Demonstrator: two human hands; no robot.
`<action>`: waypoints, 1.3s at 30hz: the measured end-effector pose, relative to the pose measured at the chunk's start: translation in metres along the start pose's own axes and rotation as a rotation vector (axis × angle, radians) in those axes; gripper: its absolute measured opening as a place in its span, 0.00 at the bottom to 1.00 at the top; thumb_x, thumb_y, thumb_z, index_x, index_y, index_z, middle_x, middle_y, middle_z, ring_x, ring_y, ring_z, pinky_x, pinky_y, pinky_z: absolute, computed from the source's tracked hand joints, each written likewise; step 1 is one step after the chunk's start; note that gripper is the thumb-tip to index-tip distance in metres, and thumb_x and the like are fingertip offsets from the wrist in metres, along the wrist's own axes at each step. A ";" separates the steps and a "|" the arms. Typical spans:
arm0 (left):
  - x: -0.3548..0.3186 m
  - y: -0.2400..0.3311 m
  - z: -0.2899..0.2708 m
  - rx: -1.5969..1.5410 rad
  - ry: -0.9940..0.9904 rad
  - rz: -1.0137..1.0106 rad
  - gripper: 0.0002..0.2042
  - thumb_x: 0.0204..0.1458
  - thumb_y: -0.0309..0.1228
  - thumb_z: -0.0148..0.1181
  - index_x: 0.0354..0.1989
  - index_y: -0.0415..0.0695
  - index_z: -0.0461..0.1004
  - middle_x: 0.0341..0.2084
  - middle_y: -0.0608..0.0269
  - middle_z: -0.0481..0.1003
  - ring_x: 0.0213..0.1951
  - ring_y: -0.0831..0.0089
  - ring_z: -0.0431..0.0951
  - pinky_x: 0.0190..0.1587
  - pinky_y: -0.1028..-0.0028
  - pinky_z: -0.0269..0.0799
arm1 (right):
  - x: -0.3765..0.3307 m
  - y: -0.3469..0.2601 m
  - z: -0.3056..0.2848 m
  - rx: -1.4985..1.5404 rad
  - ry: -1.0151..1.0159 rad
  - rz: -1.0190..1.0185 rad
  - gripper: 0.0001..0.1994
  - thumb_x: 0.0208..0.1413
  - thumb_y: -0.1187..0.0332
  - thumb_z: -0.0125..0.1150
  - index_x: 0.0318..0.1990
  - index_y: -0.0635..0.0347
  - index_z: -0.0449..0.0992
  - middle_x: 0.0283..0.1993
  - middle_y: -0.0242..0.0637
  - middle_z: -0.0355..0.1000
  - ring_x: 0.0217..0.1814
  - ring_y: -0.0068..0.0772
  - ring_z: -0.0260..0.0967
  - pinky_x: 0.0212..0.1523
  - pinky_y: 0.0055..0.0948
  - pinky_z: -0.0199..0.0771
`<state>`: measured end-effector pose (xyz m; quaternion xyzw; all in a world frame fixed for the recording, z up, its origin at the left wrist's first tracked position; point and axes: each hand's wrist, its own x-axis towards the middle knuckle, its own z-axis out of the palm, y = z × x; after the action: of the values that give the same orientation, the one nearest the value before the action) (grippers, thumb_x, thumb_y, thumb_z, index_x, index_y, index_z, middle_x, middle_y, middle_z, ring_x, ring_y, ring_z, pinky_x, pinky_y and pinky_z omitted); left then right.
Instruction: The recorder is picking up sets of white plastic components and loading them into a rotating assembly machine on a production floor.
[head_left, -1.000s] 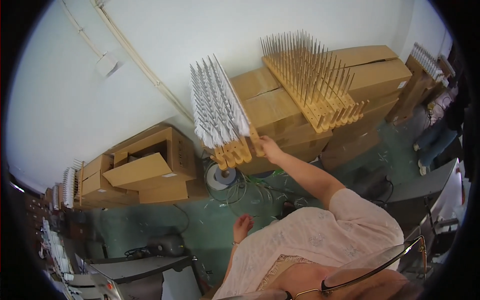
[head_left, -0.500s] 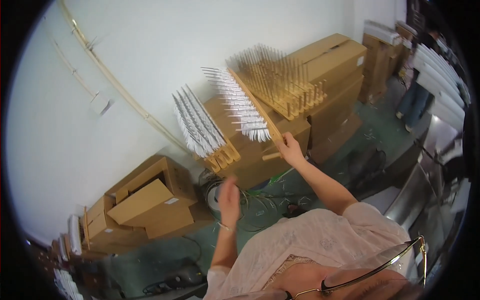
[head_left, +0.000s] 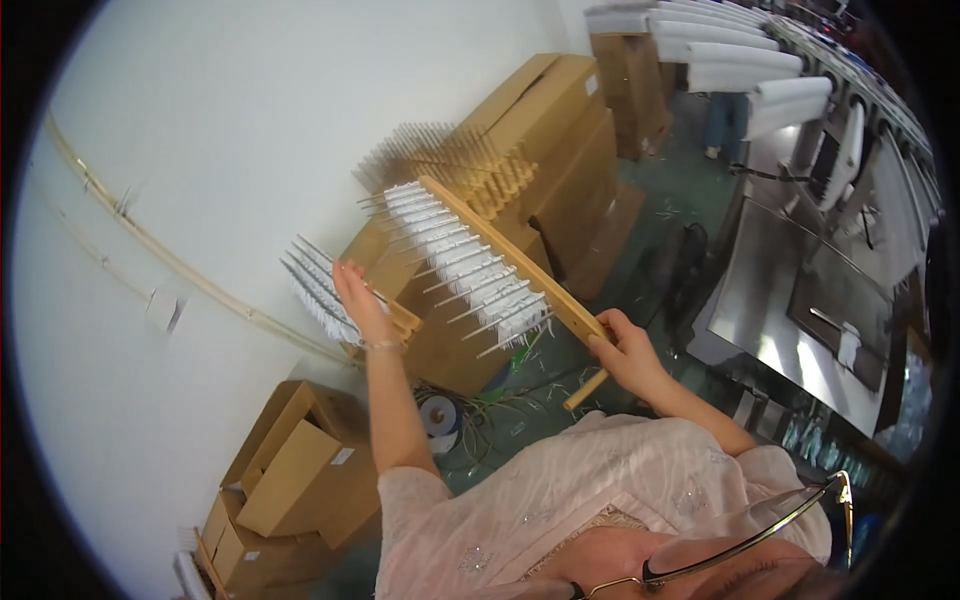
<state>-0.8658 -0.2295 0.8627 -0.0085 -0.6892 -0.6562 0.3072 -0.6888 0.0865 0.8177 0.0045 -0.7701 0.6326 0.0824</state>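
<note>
My right hand [head_left: 632, 352] is closed around the long wooden peg rack loaded with white sleeves [head_left: 480, 262], lifted at twelve o'clock. My left hand [head_left: 358, 300] rests open-fingered on a second white-filled wooden rack [head_left: 330, 296] atop the closed brown cardboard boxes [head_left: 560, 180]. An open cardboard carton [head_left: 290, 465] sits at eight o'clock, contents unseen.

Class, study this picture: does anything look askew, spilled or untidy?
Yes. The wooden peg rack in the right hand is tilted steeply, not level. On the floor, loose wires lie tangled around a tape roll below the stacked cardboard boxes.
</note>
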 end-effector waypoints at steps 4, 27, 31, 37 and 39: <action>0.050 -0.014 0.022 -0.256 -0.348 -0.180 0.20 0.56 0.35 0.40 0.57 0.45 0.52 0.36 0.62 0.67 0.33 0.78 0.67 0.36 0.78 0.65 | -0.042 -0.024 -0.050 0.016 0.029 0.068 0.08 0.49 0.70 0.52 0.35 0.63 0.66 0.22 0.31 0.67 0.22 0.16 0.61 0.22 0.18 0.62; -0.306 0.121 0.296 -0.222 -0.577 0.324 0.11 0.53 0.29 0.40 0.24 0.37 0.65 0.16 0.63 0.65 0.13 0.78 0.62 0.17 0.81 0.58 | -0.287 0.007 -0.484 0.343 0.955 -0.128 0.07 0.46 0.65 0.54 0.30 0.56 0.67 0.25 0.30 0.65 0.23 0.20 0.63 0.18 0.16 0.62; -0.325 0.118 0.343 -0.073 -0.804 0.442 0.09 0.54 0.26 0.39 0.27 0.36 0.65 0.17 0.65 0.65 0.15 0.82 0.61 0.19 0.85 0.58 | -0.294 0.029 -0.535 0.399 1.042 -0.215 0.07 0.46 0.64 0.54 0.30 0.55 0.68 0.23 0.30 0.65 0.20 0.22 0.61 0.16 0.17 0.60; -0.341 0.137 0.347 -0.301 -0.679 0.203 0.08 0.54 0.25 0.40 0.26 0.36 0.64 0.16 0.66 0.66 0.15 0.85 0.60 0.19 0.86 0.57 | -0.276 0.050 -0.544 0.474 0.972 -0.201 0.08 0.48 0.64 0.52 0.31 0.58 0.68 0.25 0.31 0.66 0.21 0.22 0.61 0.16 0.18 0.61; -0.339 0.139 0.343 -0.272 -0.615 0.178 0.08 0.54 0.25 0.40 0.26 0.36 0.64 0.16 0.66 0.66 0.15 0.84 0.60 0.19 0.86 0.57 | -0.278 0.047 -0.544 0.501 0.985 -0.196 0.08 0.49 0.64 0.50 0.31 0.59 0.68 0.26 0.32 0.66 0.22 0.21 0.62 0.15 0.16 0.59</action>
<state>-0.6747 0.2342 0.8574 -0.3067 -0.6522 -0.6795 0.1372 -0.3541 0.5995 0.8360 -0.2004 -0.4630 0.7129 0.4871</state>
